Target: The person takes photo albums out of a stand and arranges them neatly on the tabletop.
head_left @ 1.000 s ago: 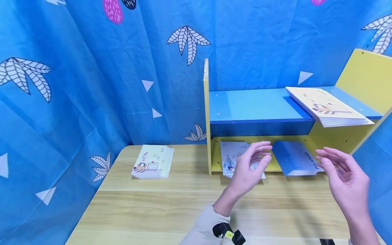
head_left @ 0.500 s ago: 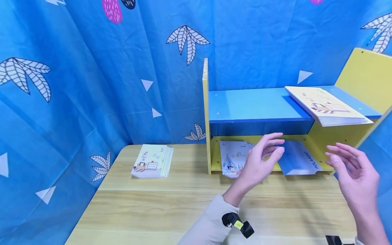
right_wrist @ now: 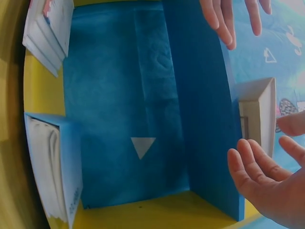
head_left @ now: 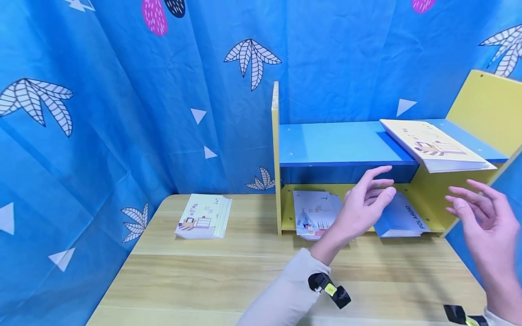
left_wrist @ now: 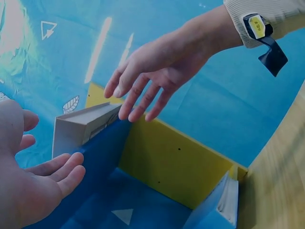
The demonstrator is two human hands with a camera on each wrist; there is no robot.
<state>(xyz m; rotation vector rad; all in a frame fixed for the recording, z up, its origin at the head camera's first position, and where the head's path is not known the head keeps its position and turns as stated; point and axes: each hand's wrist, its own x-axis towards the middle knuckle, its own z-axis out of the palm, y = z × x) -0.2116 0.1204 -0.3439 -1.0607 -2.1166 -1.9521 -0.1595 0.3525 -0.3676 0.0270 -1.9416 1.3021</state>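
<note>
My left hand (head_left: 363, 206) hovers before the lower shelf with loosely bent fingers and holds nothing. Off to the right, my right hand (head_left: 489, 222) is also in the air, fingers relaxed, nothing between them. Nearest both is a cream book (head_left: 440, 146) with a furniture drawing, lying on the blue upper shelf (head_left: 334, 142) and jutting past its front edge. In both wrist views the hands stay apart from it. Below, a blue book (head_left: 403, 217) marked POLAROID lies partly behind my left hand. Left of it are stacked booklets (head_left: 316, 213) with a tent picture.
The small bookshelf has yellow side panels (head_left: 276, 172) and stands at the back of a wooden table (head_left: 195, 276). Another stack of illustrated booklets (head_left: 200, 216) lies on the table's left. A blue patterned curtain (head_left: 228, 113) hangs behind and at the sides.
Both hands have drifted right and a little upward, the left hand now partly covering the blue book instead of the tent booklets. Books and shelf have stayed where they were.
</note>
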